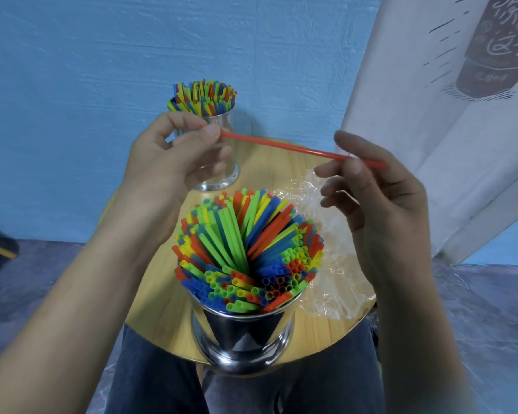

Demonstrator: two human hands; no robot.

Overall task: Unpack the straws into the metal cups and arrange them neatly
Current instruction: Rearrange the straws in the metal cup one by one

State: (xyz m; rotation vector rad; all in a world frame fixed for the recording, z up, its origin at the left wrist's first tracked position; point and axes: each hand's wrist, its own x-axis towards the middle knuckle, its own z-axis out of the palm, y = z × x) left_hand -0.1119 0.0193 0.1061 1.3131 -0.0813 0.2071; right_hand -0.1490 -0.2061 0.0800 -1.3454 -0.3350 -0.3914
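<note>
Your left hand (174,156) and right hand (371,186) each pinch one end of a red straw (281,146), held level above the bench (284,171) between two straw-filled metal cups (243,333).

- Near cup (243,333) packed full of straws (245,252), fanned wide; no gap at mouth.
- Far cup (219,150) also full, close to wall (72,85).
- Wrapper (335,264) covers bench (159,294) right side.
- Bare bench between cups.
</note>
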